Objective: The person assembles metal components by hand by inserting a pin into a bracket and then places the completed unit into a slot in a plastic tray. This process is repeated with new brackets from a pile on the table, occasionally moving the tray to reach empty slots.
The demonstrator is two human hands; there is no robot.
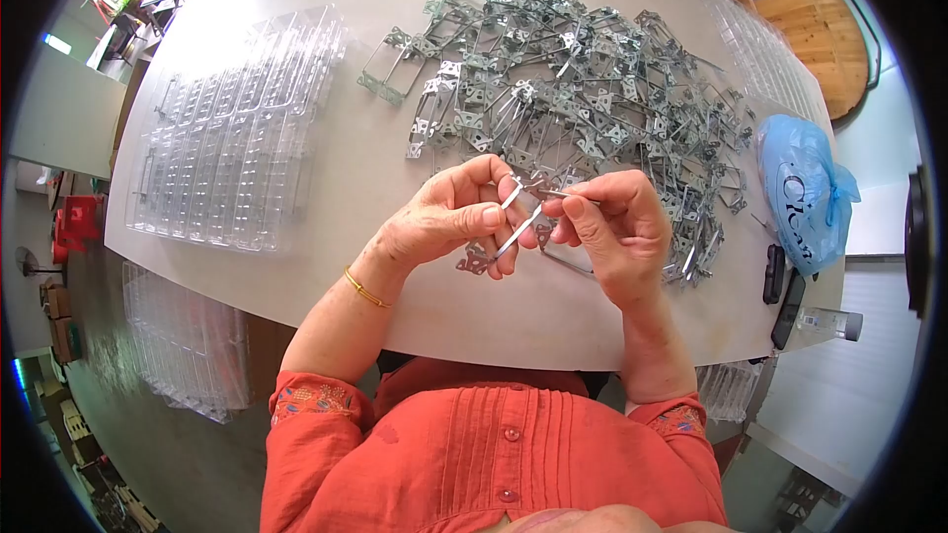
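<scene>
My left hand (456,213) is closed around a small metal bracket frame (520,227), its flat end plate showing below the fingers. Thumb and forefinger of my right hand (620,233) pinch a thin metal strip (575,195) against the bracket's right side. I cannot tell whether this strip is a tool or part of the frame. Both hands are close together over the near side of the table. Just beyond them spreads a large heap of similar metal bracket frames (583,89), tangled over one another.
Stacked clear plastic trays (232,138) lie on the white table (341,286) at left, with more clear trays (765,49) at far right. A blue plastic bag (805,192), a dark phone-like object (788,309) and a clear bottle (829,323) line the right edge.
</scene>
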